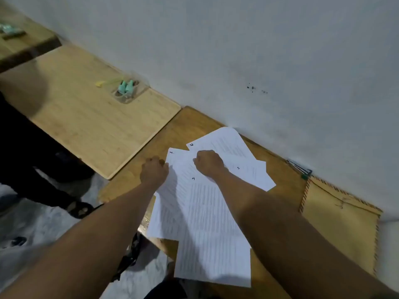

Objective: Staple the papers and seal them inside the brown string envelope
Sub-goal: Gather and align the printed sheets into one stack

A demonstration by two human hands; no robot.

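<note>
The left hand [153,172] has curled fingers at the left edge of the papers [203,203], and the right hand [209,163] lies curled on top of them; whether either one pinches a sheet, I cannot tell. Handwritten numbers 1, 2 and 3 stand beside the hands; the printed lines are too blurred. The near sheets hang over the table [185,124] edge. The brown envelope [341,225] lies well apart, right of the right hand, against the wall [259,50].
</note>
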